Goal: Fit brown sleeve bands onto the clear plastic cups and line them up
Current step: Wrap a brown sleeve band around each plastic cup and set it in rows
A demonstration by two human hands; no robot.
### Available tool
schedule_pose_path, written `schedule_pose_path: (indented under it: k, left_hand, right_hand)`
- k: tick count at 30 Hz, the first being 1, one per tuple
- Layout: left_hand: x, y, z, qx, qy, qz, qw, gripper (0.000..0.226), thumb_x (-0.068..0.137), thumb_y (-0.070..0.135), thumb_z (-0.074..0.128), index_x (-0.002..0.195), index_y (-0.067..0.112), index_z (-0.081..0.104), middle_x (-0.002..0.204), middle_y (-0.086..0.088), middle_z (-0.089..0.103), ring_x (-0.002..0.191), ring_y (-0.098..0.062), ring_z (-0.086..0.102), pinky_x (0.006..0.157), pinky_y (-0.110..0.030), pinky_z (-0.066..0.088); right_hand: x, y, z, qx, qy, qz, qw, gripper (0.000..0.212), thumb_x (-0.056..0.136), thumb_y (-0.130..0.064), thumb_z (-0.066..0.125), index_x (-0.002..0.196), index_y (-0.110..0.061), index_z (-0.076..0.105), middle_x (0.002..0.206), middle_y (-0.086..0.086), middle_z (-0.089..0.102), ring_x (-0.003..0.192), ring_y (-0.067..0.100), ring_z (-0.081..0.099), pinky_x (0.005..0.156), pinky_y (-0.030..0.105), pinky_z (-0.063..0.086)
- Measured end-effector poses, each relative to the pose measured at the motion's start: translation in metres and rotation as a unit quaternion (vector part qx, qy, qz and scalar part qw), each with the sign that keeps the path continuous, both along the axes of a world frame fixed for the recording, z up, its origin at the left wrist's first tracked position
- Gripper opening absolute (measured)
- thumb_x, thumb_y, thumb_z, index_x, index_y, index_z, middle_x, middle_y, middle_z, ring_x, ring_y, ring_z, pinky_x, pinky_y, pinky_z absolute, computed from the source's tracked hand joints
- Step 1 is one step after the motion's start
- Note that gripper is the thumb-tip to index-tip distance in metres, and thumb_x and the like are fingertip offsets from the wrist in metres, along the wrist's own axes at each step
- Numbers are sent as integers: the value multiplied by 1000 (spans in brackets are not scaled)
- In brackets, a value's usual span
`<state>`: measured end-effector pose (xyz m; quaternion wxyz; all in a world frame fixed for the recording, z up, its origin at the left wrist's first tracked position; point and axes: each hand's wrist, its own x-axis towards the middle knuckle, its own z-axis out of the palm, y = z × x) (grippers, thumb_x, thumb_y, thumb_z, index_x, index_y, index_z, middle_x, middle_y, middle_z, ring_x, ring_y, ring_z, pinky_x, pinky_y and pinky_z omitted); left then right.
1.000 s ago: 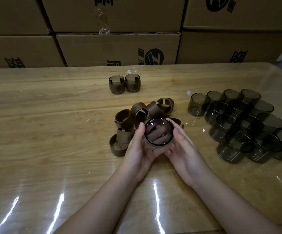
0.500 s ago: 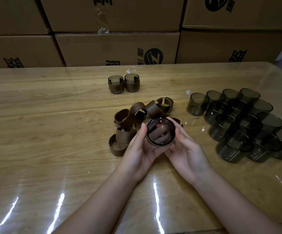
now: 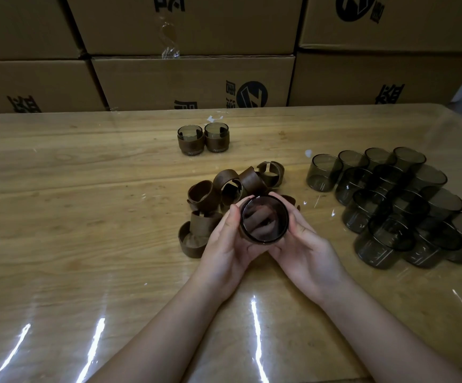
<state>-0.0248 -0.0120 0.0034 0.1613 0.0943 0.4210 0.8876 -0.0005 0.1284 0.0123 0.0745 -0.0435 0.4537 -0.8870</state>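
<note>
Head view: downward and forward, dim light.
table point(image 3: 72, 217): pale wood grain under a glossy clear cover, streaks of glare toward the near edge.
cartons point(image 3: 191, 81): brown cardboard, stacked in a wall along the table's far edge, black printed marks on the fronts.
bare cups point(image 3: 390, 205): smoky clear, bunched on the right of the table, most upright and touching, a few nearer ones leaning on neighbours.
loose bands point(image 3: 205, 194): brown open rings heaped at mid-table, several on edge and overlapping.
left hand point(image 3: 224, 244): curled round the left side of the held cup point(image 3: 265, 225), thumb at the rim's left, fingers behind and seen through the wall.
right hand point(image 3: 307, 247): grasping the same cup from the right, thumb along the right of the rim, fingers wrapped underneath.
banded pair point(image 3: 191, 142): two cups wearing brown bands, upright, side by side and touching, far centre of the table, apart from the loose bands.
held cup: between both hands, just in front of the loose bands, mouth tilted toward the camera; brown edge showing at its lower left; how far that band sits cannot be told.
</note>
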Motion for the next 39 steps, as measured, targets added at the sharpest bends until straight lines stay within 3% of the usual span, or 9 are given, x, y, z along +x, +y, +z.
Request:
schedule_pose_path:
  k: [4,8,12,14,17,20,27,32,39]
  left_hand:
    - [10,2,-2,-124,125,146,974,55,71,59,71,115,25,65,117,-3,68,111,-21,64,84,-31,54]
    - [18,5,-6,-258,281,221,898,38,79,39,64,116,31,60,114,3,65,111,-9,60,91,-17,46]
    - [19,8,-7,-260,231,250,904,37,77,42,61,112,31,56,112,12,63,106,-1,60,86,-13,46]
    - [16,7,-6,-220,213,265,914,36,78,41,58,109,25,52,111,8,61,97,5,60,78,-11,48]
    - [14,6,-7,-195,217,254,922,40,76,37,60,113,24,48,117,7,59,94,-7,61,69,-17,51]
    - [13,6,-8,-235,223,220,920,43,78,39,62,119,31,50,119,18,60,110,-3,57,82,-21,49]
    - [11,7,-2,-270,241,160,919,46,87,40,52,131,30,42,133,6,52,124,-3,50,98,-16,41]
    - [10,6,-2,-265,240,154,921,49,87,42,50,134,32,40,140,5,48,129,-2,47,100,-15,38]
    - [13,5,-2,-278,255,183,908,44,87,41,53,129,33,47,131,3,51,120,3,50,93,-11,41]
  right_hand:
    - [7,-4,1,172,79,-79,979,42,95,-36,43,133,-22,49,125,1,65,121,17,58,99,35,47]
    - [14,-6,0,349,215,-129,903,48,87,-46,43,132,-32,44,121,-4,59,115,3,55,92,13,43]
    - [13,0,-3,482,271,-145,821,44,87,-49,43,131,-45,42,122,-11,52,110,-4,50,87,8,40]
    - [11,-3,-3,414,245,-137,866,40,91,-47,41,131,-44,48,127,-13,55,114,-1,53,91,19,45]
    - [6,-7,0,125,78,-77,986,38,95,-41,39,129,-38,56,129,2,61,106,24,66,73,38,56]
    - [3,-5,0,-9,-7,-44,999,41,101,-33,33,140,-25,45,129,15,62,114,36,62,83,43,57]
    - [4,-8,-3,103,29,-61,992,60,87,-39,51,143,-29,32,132,12,59,114,33,63,93,41,53]
    - [4,-11,-3,93,50,-45,993,63,87,-39,49,146,-36,27,135,9,58,118,33,60,97,41,51]
    - [2,-8,-6,126,62,-58,988,60,90,-41,47,144,-20,33,132,16,58,116,34,61,92,44,51]
